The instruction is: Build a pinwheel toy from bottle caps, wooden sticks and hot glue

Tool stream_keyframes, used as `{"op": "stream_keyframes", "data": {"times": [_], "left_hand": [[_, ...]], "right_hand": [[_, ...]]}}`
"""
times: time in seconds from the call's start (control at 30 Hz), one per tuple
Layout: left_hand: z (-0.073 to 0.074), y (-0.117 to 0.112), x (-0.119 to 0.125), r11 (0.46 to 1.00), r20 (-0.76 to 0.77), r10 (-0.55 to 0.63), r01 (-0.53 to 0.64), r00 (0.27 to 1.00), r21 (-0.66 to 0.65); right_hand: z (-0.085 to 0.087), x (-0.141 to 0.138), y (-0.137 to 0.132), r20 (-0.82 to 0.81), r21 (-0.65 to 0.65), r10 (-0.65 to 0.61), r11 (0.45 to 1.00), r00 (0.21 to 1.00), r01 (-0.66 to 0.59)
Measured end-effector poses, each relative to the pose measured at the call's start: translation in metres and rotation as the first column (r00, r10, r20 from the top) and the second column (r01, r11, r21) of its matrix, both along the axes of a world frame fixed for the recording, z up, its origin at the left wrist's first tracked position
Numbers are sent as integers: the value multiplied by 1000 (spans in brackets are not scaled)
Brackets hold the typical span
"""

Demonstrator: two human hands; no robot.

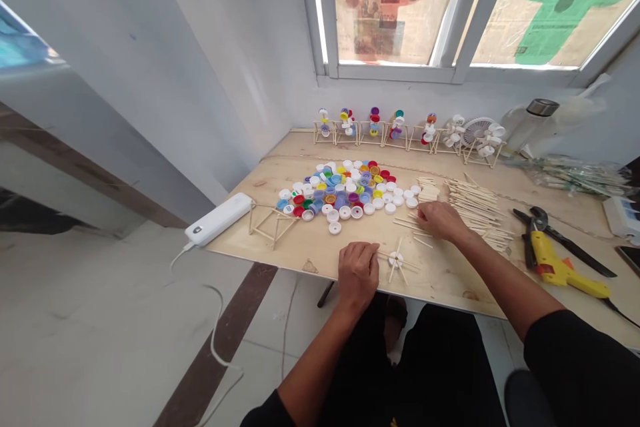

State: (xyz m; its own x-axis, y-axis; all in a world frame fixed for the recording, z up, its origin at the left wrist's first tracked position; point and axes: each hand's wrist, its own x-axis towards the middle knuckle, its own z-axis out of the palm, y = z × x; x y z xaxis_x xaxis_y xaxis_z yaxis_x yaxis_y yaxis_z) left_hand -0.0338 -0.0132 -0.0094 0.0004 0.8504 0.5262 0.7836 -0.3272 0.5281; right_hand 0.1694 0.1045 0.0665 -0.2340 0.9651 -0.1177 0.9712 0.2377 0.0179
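Observation:
My left hand [359,273] rests at the table's near edge, fingers curled around the outer end of one stick on a white bottle cap [396,259]. Thin wooden sticks fan out from that cap like spokes, and it lies flat on the wood. Farther right, my right hand [440,220] reaches down with its fingers pinched together among short loose sticks [407,223]; its fingertips are partly hidden. A large heap of longer wooden sticks [477,213] lies just beyond that hand. To the left is a spread of colourful bottle caps [345,190].
A stick frame [273,225] and a white power bank [219,220] with a cable sit at the left edge. Several cap wheels on stick stands [375,127] line the back. On the right lie a yellow glue gun [555,263], black-handled pliers [570,243] and a bottle [533,123].

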Motion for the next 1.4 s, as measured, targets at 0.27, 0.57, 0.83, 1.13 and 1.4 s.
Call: {"op": "stream_keyframes", "data": {"times": [0.27,0.57,0.83,1.13,1.4], "left_hand": [[0,0,0,1000,6,0,0,1000,-9],[0,0,1,1000,-10,0,0,1000,-8],[0,-1,0,1000,-9,-2,2,1000,-2],[1,-1,0,1000,8,3,-3,1000,-21],[-3,0,-1,999,-10,8,-8,1000,-54]], "right_hand": [[4,10,-62,-100,68,71,996,992,-64],[-19,9,-66,14,159,117,980,993,-117],[-13,21,-48,-11,211,97,973,995,-92],[-18,11,-84,-151,84,230,972,962,-219],[-16,27,-88,-288,62,163,987,944,-151]]}}
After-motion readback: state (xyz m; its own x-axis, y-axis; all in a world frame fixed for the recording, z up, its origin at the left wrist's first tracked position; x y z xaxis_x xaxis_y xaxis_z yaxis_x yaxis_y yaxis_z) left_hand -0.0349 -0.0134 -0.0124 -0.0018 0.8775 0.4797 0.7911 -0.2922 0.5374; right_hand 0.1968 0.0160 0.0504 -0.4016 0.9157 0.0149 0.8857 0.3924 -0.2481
